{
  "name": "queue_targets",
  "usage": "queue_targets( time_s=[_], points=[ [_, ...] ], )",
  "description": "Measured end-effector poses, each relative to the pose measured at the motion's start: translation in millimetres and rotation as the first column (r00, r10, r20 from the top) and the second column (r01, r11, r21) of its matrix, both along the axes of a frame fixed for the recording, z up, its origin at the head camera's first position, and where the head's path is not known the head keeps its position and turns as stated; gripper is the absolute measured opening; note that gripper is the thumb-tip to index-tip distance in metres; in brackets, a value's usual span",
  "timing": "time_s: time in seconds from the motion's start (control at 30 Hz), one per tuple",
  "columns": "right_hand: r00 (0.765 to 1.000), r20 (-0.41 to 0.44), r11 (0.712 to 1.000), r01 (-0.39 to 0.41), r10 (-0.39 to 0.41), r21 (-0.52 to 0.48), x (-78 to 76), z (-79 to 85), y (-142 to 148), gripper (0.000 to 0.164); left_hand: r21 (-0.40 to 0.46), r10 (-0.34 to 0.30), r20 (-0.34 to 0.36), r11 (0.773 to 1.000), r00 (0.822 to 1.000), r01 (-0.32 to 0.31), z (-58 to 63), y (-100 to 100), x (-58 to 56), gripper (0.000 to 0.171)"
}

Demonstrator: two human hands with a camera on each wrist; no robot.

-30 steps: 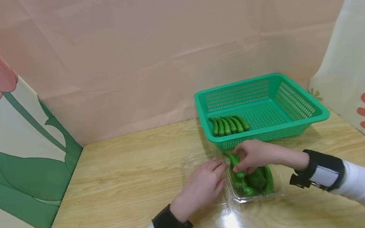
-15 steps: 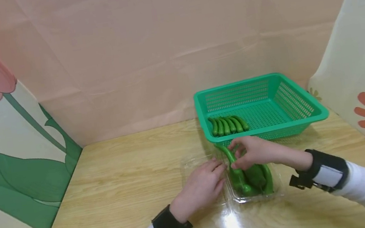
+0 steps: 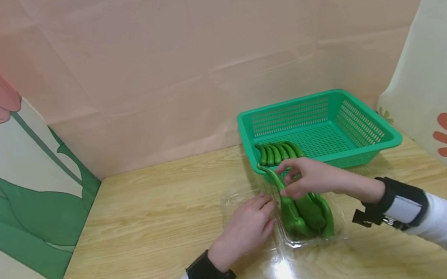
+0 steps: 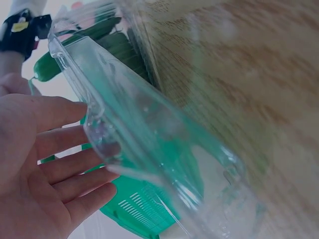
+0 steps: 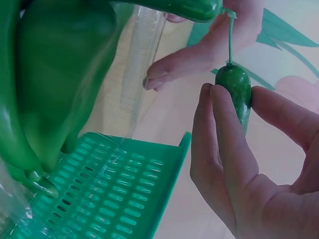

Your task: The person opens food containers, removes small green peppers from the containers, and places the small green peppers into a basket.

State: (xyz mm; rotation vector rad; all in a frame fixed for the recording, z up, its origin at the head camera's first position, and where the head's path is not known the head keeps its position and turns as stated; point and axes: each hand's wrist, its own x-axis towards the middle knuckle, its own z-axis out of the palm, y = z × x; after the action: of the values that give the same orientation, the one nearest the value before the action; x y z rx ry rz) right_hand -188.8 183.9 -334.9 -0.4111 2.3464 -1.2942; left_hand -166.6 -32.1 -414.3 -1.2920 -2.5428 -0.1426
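Note:
Between thumb and fingertips, my right hand (image 3: 312, 177) pinches a slim green chili pepper (image 5: 234, 82), its thin stem pointing upward in the right wrist view. The pepper lies over the clear plastic box (image 3: 315, 242), one curved end reaching toward the basket. Larger green peppers (image 3: 312, 213) sit inside the box below it. My left hand (image 3: 247, 226) rests with extended fingers at the box's clear lid (image 3: 232, 199), left of the peppers. In the left wrist view its fingertips (image 4: 107, 194) touch the plastic edge.
A green slotted basket (image 3: 363, 155) stands behind the box, with several green chili peppers (image 3: 277, 153) lined up at its left end. The wooden table (image 3: 143, 236) extends left. Printed cloth walls (image 3: 180, 78) enclose the back and sides.
My right hand has moved a little up and left with the chili pepper, bringing its curved end to the basket's front rim. The left hand has stayed in place.

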Motion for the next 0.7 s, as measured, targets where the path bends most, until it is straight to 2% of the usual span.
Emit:
queue_targets(
  time_s=[0.23, 0.47, 0.7],
  points=[
    [0.999, 0.029, 0.999, 0.043, -0.043, -0.009, 0.1, 14.8, 3.2, 0.066, 0.006, -0.004, 0.0, 1.0, 1.0, 0.004, 0.2, -0.2, 0.1, 0.041],
    [0.999, 0.008, 0.999, 0.039, -0.039, -0.026, 5.0, 34.5, 8.4, 0.063, 0.003, -0.001, 0.002, 1.0, 1.0, 0.001, 0.8, 0.4, 0.1, 0.04],
    [0.999, 0.019, 0.997, 0.043, -0.042, -0.067, 5.8, 47.0, 13.3, 0.059, 0.011, 0.004, 0.019, 1.0, 1.0, -0.004, 1.2, 0.0, 0.6, 0.039]
  ],
)
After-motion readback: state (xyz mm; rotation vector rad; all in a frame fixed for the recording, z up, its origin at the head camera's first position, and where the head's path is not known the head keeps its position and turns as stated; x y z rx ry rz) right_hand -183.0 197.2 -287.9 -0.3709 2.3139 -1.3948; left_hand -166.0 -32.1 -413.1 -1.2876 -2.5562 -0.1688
